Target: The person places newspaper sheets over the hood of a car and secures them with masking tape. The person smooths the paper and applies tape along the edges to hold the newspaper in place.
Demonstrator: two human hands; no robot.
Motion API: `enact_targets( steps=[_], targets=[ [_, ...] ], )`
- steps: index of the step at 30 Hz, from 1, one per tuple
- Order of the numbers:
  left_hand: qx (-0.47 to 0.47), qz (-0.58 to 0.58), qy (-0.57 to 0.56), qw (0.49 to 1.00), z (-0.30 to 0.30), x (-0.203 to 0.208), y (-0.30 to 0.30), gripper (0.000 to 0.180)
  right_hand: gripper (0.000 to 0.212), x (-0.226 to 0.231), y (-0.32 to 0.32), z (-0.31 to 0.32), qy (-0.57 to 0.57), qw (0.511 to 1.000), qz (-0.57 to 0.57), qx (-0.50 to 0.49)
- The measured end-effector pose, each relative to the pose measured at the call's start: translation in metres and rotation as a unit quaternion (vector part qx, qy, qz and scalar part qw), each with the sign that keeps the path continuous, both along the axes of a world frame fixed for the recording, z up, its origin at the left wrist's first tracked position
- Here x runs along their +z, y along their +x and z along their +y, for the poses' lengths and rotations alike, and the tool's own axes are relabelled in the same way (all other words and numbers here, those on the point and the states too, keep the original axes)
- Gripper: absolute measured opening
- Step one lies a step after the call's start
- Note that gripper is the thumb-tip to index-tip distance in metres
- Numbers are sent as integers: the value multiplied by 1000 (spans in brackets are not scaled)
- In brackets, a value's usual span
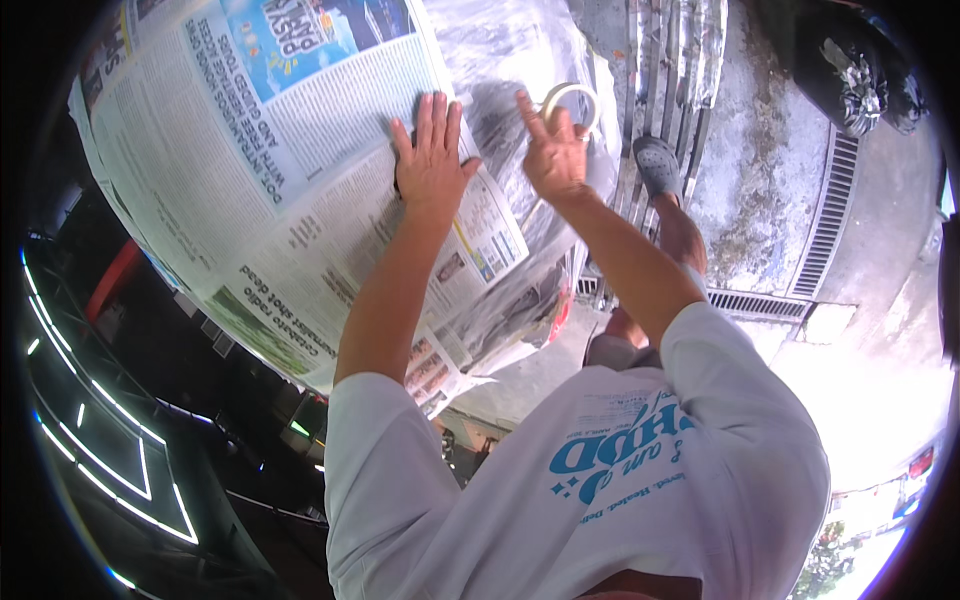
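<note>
- Right hand [553,152] raised, grip closed on a roll of pale masking tape [571,100], ring pinched between thumb and fingers, forefinger pointing up
- Left hand [430,160] flat, fingers spread, grip apart, palm pressing newspaper [300,170]
- Newspaper sheets lay over a rounded form, clear plastic sheeting [520,50] beside and under them, just behind the tape
- Grey clog [657,165] on a foot stood on wet concrete floor [760,200], near a metal drain grate [755,303]
</note>
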State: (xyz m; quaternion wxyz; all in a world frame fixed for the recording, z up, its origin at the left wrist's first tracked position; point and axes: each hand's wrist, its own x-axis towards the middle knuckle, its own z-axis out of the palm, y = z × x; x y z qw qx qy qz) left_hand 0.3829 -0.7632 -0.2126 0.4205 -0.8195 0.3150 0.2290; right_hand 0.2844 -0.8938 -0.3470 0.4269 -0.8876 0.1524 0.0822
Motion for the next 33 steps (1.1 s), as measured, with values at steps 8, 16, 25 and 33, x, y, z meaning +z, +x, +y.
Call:
enact_targets(
  steps=[8, 16, 25, 33],
  targets=[
    [-27, 123, 10, 992, 1, 11, -95, 89, 86, -12, -123, -113, -10, 984, 160, -83],
    [98, 142, -153, 973, 59, -20, -252, 80, 84, 18, -180, -145, -58, 992, -7, -108],
    [267, 254, -425, 827, 13, 54, -384, 63, 77, 112, -220, -132, 70, 995, -31, -68],
    [609, 263, -593, 457, 65, 137, -464, 52, 78, 205, -282, -61, 346, 917, 158, 120]
  ],
)
